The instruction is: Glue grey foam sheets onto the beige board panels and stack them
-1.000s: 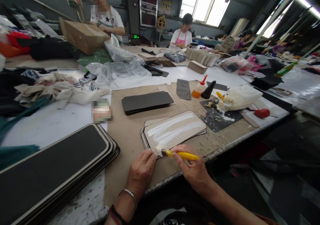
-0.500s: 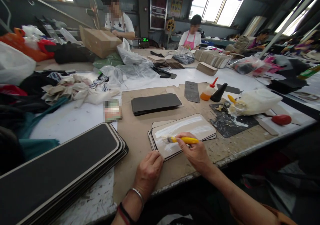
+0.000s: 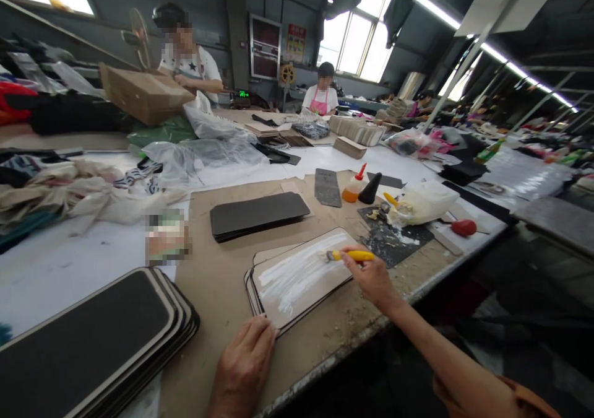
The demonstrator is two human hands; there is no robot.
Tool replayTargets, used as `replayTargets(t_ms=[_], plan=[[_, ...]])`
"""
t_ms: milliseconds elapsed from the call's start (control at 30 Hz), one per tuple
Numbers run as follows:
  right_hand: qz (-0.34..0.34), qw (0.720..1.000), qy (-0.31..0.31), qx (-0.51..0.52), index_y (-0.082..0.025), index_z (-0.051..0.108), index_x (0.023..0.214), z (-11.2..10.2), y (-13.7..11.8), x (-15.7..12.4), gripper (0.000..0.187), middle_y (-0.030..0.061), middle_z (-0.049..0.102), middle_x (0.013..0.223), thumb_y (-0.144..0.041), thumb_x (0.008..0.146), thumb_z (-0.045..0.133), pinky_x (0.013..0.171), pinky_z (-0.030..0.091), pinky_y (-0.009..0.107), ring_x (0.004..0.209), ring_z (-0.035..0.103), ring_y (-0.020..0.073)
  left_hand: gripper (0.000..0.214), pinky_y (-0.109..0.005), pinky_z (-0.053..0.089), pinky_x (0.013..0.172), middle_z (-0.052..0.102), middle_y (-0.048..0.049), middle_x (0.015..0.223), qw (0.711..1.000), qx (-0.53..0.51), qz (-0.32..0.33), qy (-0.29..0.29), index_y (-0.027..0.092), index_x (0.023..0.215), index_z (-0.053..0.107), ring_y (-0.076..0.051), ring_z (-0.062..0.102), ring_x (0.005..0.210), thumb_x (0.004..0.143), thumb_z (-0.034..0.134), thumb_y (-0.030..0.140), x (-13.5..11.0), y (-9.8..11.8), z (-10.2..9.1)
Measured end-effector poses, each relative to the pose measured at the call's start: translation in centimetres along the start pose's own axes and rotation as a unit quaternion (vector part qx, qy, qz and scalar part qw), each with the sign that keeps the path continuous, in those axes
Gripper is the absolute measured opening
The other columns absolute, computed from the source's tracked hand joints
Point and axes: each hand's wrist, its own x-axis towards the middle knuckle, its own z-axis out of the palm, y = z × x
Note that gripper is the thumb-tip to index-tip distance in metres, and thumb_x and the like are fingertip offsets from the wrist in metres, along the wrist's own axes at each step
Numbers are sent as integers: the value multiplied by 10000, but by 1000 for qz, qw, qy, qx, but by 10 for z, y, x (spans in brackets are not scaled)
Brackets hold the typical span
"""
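Observation:
My right hand [image 3: 371,278] is closed round the yellow handle of a paintbrush [image 3: 356,256]. Its bristles rest on a beige rounded-corner board [image 3: 320,293], over a broad smear of white paste [image 3: 290,282]. That board tops a slightly fanned stack of dark-edged boards. At the stack's near left corner, my left hand [image 3: 245,359] has its fingers pressed together on the edge of the top board; the thumb is hidden. Behind lies a stack of dark grey boards [image 3: 260,215].
A stack of long dark boards [image 3: 102,337] stands at left. A glue bottle with red tip [image 3: 353,186], black cone [image 3: 370,189], paste-smeared dark sheet [image 3: 399,251], white plastic container [image 3: 429,202] and red object [image 3: 464,227] lie at right. Two co-workers sit across the table.
My right hand has swept the brush toward the far right of the board, and the white smear is wider. My left hand stays at the corner. The camera view has turned right.

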Motion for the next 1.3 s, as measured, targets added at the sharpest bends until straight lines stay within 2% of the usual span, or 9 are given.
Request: replayTargets(t_ms=[100, 200, 400, 500, 600, 733, 833, 1067, 1300], plan=[[24, 994, 52, -96, -173, 615, 781, -29, 38, 18, 317, 83, 670, 812, -456, 808, 475, 763, 479, 331, 753, 629, 204, 268, -254, 504, 808, 664, -44, 825, 1000, 8, 0, -1, 160, 858, 631, -140, 630, 826, 913, 373, 199, -3, -1, 1], [16, 991, 52, -126, -171, 619, 797, -41, 45, 26, 342, 85, 669, 840, -467, 824, 450, 757, 471, 327, 757, 627, 202, 263, -257, 507, 810, 663, -55, 834, 1000, 10, 2, -2, 153, 866, 637, -147, 630, 837, 908, 380, 192, -3, -2, 2], [-4, 996, 27, -83, -174, 625, 820, -20, 27, 40, 324, 72, 671, 828, -440, 831, 440, 728, 461, 302, 750, 626, 189, 260, -268, 502, 834, 668, -80, 849, 997, 28, 66, -14, 122, 894, 640, -162, 621, 867, 897, 381, 145, -5, -6, 0], [16, 997, 8, -70, -172, 625, 805, -12, 31, 52, 336, 63, 671, 777, -452, 812, 439, 681, 460, 293, 691, 623, 182, 243, -289, 496, 849, 665, -96, 882, 995, 43, 83, -32, 104, 923, 638, -179, 610, 901, 882, 398, 114, -8, -8, 1], [29, 994, 34, -95, -172, 625, 767, -19, 42, 58, 344, 77, 671, 782, -454, 799, 431, 683, 457, 304, 696, 623, 194, 259, -278, 500, 828, 664, -94, 863, 996, 38, 84, -21, 104, 909, 640, -174, 611, 887, 885, 382, 102, -6, -6, 0], [22, 994, 34, -105, -170, 623, 778, -41, 44, 43, 326, 77, 669, 816, -438, 809, 440, 722, 458, 319, 727, 621, 198, 260, -277, 510, 785, 663, -85, 840, 996, 42, 75, -11, 114, 880, 636, -165, 618, 837, 892, 376, 118, -2, -2, -2], [11, 997, 13, -70, -179, 621, 806, -46, 26, 15, 277, 59, 666, 825, -414, 820, 475, 748, 463, 314, 750, 620, 189, 243, -293, 518, 777, 668, -84, 863, 995, 62, 77, -23, 122, 904, 629, -172, 622, 845, 887, 387, 116, -4, -2, -5], [13, 992, -80, 100, -174, 622, 851, -11, -34, -47, 228, 60, 659, 818, -354, 861, 484, 684, 503, 267, 779, 624, 173, 202, -307, 519, 818, 671, -91, 900, 990, 83, 94, -68, 114, 963, 614, -178, 621, 883, 860, 440, 98, -14, -4, -15], [4, 998, 47, -32, -185, 614, 810, -41, 0, -31, 291, 78, 658, 819, -446, 829, 486, 784, 486, 360, 794, 621, 219, 189, -307, 530, 803, 669, -94, 898, 994, 74, 60, -47, 116, 944, 614, -178, 624, 877, 853, 451, 86, -14, 1, -16]])
